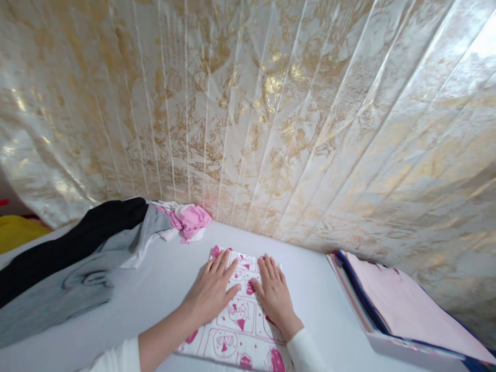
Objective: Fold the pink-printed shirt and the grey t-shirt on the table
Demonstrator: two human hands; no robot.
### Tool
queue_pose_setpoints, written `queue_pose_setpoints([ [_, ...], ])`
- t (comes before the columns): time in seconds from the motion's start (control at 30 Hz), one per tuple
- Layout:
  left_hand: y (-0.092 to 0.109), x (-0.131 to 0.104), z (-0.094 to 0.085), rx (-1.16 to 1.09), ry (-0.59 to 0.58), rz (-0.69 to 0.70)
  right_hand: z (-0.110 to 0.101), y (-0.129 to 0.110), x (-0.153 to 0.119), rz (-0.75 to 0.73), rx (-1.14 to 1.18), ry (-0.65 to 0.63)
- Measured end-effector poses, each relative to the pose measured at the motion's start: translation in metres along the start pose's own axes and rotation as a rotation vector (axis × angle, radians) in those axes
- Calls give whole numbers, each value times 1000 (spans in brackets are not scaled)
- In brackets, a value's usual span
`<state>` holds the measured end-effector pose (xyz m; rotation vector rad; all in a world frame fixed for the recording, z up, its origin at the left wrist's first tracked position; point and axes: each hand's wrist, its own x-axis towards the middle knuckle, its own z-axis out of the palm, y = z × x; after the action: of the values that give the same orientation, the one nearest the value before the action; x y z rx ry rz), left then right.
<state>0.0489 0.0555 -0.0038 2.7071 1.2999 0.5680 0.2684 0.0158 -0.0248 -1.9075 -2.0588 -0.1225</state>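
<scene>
A folded white cloth garment with pink cartoon prints (237, 315) lies flat on the white surface in front of me. My left hand (211, 287) rests palm down on its left side, fingers stretched out and pointing away. On its right side lies my right hand (274, 294), also flat with the fingers extended. Both thumbs point inward, with a strip of the printed cloth showing between them. The garment's exact kind cannot be made out.
Loose clothes lie at the left: a black garment (89, 227), a grey one (73, 294) and a pink bunched piece (192, 221). A stack of folded clothes topped by a pink one (406, 305) sits at the right. A gold-patterned curtain (248, 113) hangs behind.
</scene>
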Motion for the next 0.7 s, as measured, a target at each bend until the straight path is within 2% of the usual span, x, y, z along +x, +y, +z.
queue_pose_setpoints([
  [0.1,1,-6,-7,-30,-24,44,-5,8,3,23,133,-33],
  [0.2,12,-22,-13,-71,-50,129,-10,12,-8,18,278,-9],
  [0.3,28,-36,-15,-71,-98,171,-8,-2,-36,-53,273,53],
  [0.4,37,-41,-17,-42,-177,136,-4,-29,-64,-66,177,105],
  [0.5,33,-42,-16,-15,-207,123,-2,-48,-76,-54,98,102],
  [0.7,11,-51,-11,43,-77,165,-8,-50,-77,-32,57,11],
])
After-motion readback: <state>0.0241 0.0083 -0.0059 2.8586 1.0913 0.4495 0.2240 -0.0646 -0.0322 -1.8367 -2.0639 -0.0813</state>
